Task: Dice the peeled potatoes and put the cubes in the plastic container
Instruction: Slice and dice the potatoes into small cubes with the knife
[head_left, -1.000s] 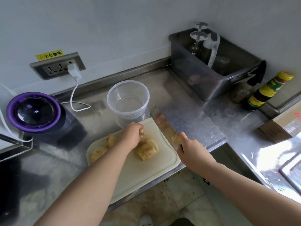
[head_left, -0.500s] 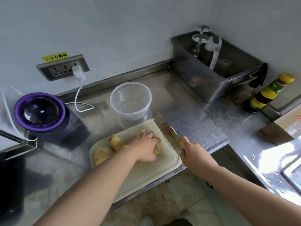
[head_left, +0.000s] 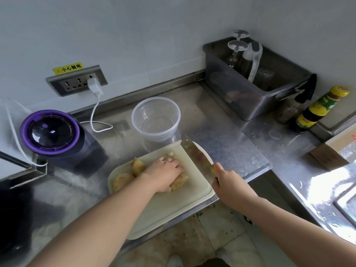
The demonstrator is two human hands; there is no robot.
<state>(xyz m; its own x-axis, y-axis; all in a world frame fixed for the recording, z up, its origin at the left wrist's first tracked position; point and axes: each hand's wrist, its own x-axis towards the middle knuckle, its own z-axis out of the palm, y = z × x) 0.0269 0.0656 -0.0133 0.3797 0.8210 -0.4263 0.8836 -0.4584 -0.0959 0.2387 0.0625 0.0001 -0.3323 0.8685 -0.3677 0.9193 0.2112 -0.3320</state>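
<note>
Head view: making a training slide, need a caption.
Left hand steadies a potato on the cutting board; right hand holds the knife beside it; plastic container sits empty behind.

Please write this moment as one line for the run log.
stage: dicing | left hand: holds potato on board | right hand: grips knife, blade right of potato | container: empty

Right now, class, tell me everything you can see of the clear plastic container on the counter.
The plastic container is a round, clear tub with a thickened rim and slightly tapered walls. It stands upright, lidless and empty on the steel counter, just behind the far edge of the cutting board; whether they touch is unclear. Nothing else touches it.
</note>
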